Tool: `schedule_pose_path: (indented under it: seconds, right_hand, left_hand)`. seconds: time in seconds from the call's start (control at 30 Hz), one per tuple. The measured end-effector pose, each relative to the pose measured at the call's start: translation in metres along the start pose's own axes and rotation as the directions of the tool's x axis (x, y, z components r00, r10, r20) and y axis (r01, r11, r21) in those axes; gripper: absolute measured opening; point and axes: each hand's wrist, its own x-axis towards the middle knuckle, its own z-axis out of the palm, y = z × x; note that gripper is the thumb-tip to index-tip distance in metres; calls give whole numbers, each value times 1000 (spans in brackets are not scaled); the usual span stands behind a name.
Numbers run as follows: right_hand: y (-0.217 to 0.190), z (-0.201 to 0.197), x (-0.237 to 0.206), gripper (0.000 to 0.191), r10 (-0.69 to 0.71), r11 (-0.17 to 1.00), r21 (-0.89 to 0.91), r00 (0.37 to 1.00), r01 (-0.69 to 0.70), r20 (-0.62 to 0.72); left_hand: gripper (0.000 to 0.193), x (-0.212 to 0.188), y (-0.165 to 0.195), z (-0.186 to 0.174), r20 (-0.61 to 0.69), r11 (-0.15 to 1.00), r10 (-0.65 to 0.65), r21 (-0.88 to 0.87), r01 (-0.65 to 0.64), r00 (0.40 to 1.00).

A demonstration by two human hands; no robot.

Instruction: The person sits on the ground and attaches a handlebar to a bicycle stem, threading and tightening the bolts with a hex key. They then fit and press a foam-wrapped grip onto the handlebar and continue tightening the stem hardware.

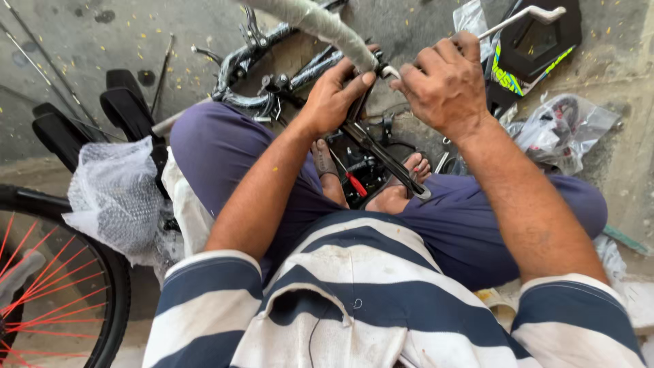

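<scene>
Left hand [334, 95] grips the wrapped tube [320, 24]; right hand [443, 85] clenches, probably on a small fitting. Tube seems stiff, wrap slippery; hold near its end.

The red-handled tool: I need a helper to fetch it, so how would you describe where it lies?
Start at the person's crossed legs in purple trousers and look at the gap between the bare feet. There, below the left hand and beside the long black metal bar, lies the red-handled tool. Its short bright red grip is the only red among the black parts there.
</scene>
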Motion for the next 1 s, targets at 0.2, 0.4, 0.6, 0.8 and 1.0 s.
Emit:
schedule_pose_path:
  seconds: [0.2,0.4,0.6,0.8,1.0]
  right_hand:
    - [-31,38,11,35,396,679,650,916,-340,65]
    - [-55,76,-27,32,653,32,855,659,-517,374]
    - [-8,4,-10,27,13,998,-55,1000,-13,17]
    - [-15,19,4,32,175,943,289,984,-162,-20]
    - [-49,82,-16,31,693,-56,946,669,-321,268]
  left_hand:
    - [49,-1,-4,0,-70,999,-35,35,38,997]
    - [47,3,-8,2,-48,996,-5,90,10,999]
    - [53,1,-5,5,-21,978,-194,-81,192,981]
    - [45,0,-14,-1,3,997,79,19,-79,997]
    - [44,12,-21,-6,18,994,101,-44,-100,995]
